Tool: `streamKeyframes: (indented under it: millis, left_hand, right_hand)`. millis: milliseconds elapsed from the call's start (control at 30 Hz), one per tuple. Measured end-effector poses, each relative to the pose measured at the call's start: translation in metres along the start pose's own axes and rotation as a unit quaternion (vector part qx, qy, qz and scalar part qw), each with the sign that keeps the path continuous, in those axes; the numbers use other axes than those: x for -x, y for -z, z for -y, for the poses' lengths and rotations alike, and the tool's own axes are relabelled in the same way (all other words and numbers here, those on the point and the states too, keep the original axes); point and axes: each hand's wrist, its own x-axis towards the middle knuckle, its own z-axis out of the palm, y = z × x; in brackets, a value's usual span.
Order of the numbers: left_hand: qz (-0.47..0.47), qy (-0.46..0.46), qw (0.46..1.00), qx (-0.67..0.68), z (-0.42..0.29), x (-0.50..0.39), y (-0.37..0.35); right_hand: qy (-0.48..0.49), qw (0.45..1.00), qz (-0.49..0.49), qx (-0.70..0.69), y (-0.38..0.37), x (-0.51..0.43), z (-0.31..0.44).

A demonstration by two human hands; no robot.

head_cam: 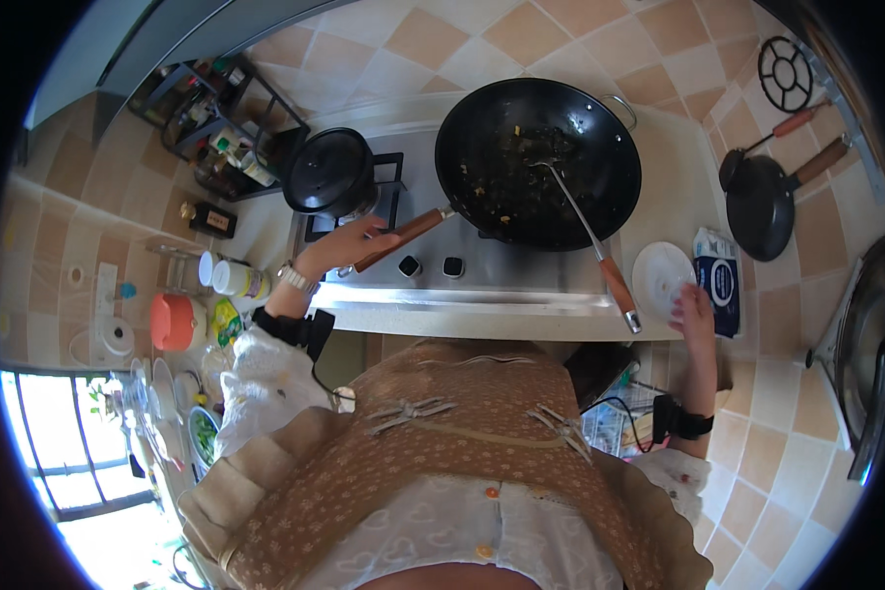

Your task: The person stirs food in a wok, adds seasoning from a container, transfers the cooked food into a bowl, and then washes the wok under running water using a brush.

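Observation:
A large black wok [487,199] sits on the right side of the gas stove, with food residue on its inner surface. My left hand [346,247] is at the wok's wooden handle [413,234], thumb above it; how firmly it grips is hard to tell. A metal spatula with a wooden handle [616,286] rests in the wok and leans over its near rim, untouched. At the right, my right hand [695,313] is at the near right edge of a small white plate [656,269]; whether the fingers grip the plate cannot be made out.
A lidded black pot [330,171] stands on the left burner, close to my left hand. Behind it is a rack of bottles [240,147]. A pack of wipes [719,284] lies right of the plate. Pans [759,210] hang on the right wall. White-lidded jars [240,279] stand at the left.

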Motion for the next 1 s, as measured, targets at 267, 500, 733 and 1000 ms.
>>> streamKeyframes:
  millis: [267, 500, 733, 1000]
  left_hand:
    - [0.389, 0.151, 0.842, 0.341, 0.012, -0.048, -0.003]
    - [0.421, 0.119, 0.766, 0.470, 0.026, -0.051, -0.015]
    - [0.412, 0.119, 0.765, 0.481, 0.027, -0.050, -0.014]
    - [0.392, 0.139, 0.731, 0.541, 0.014, -0.046, -0.025]
  right_hand:
    - [0.220, 0.926, 0.055, 0.303, -0.118, 0.059, 0.112]
    - [-0.075, 0.982, 0.141, -0.097, -0.176, 0.030, 0.148]
    - [0.043, 0.962, 0.244, 0.116, -0.150, 0.067, 0.125]
    - [0.253, 0.907, 0.136, 0.308, -0.087, 0.093, 0.153]
